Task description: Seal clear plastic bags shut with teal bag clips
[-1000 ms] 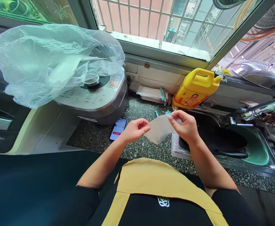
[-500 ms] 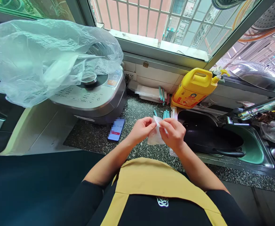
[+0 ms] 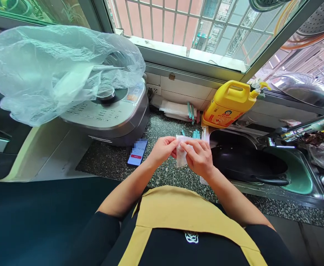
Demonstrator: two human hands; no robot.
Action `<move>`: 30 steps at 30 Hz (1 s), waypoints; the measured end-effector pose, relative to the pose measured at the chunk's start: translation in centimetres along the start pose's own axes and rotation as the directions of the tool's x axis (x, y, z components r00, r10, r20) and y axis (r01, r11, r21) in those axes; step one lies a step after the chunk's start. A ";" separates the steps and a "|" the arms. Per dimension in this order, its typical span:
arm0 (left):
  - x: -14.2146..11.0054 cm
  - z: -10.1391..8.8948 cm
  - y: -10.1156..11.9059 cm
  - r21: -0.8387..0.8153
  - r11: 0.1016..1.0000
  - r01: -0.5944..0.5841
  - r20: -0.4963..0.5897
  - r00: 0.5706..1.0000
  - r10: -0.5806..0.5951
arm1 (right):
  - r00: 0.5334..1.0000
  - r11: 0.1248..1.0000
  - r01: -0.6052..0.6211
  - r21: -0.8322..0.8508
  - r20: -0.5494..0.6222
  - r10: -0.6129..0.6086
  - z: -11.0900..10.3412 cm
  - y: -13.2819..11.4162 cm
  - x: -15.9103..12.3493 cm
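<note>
A small translucent whitish sheet, perhaps thin plastic (image 3: 181,159), is bunched up between my hands above the speckled counter. My left hand (image 3: 164,150) pinches its left edge with thumb and forefinger. From the right, my right hand (image 3: 199,157) grips it with bent fingers, close to the left fingertips. Just beyond my hands lie several teal clips (image 3: 195,134) on the counter, partly covered by the right hand. Farther back, a stack of folded whitish plastic bags (image 3: 175,109) rests against the tiles, with teal and pink clips beside it.
A rice cooker (image 3: 114,114) stands at the left, under a large plastic bag (image 3: 48,77). A phone (image 3: 137,152) lies on the speckled counter (image 3: 156,177). To the right are a yellow jug (image 3: 227,103) and a black wok (image 3: 245,162) in the sink (image 3: 317,184).
My hands have come together, the right one moving left. The sheet, spread out between them a second ago, is now gathered into a smaller bunch.
</note>
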State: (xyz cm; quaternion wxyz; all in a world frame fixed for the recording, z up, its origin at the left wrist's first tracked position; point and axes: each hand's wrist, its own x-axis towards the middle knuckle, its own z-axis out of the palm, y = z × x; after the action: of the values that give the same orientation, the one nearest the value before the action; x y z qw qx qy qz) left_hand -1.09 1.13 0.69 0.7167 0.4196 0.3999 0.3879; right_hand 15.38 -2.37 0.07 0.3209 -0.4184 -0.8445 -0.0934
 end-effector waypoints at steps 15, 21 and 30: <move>0.2 -0.2 -0.5 0.033 0.995 -0.091 -0.130 0.987 0.095 | 0.984 0.993 -0.110 0.049 -0.132 0.116 1.8 -0.5 -0.9; -0.1 -1.8 -1.4 0.117 0.928 -0.355 -0.187 0.910 0.371 | 0.897 0.776 -0.378 0.506 -0.009 0.443 0.4 -0.3 0.1; 0.2 -1.4 -1.1 0.133 0.927 -0.351 -0.029 0.933 0.357 | 0.816 0.512 -0.550 0.660 0.294 0.498 0.0 0.2 -0.2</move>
State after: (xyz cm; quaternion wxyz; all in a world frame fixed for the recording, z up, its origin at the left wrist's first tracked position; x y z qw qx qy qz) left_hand -1.99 1.28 -0.84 0.5963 0.5186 0.3600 0.4959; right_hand 15.62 -2.40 -0.08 0.4426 -0.4957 -0.6547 0.3602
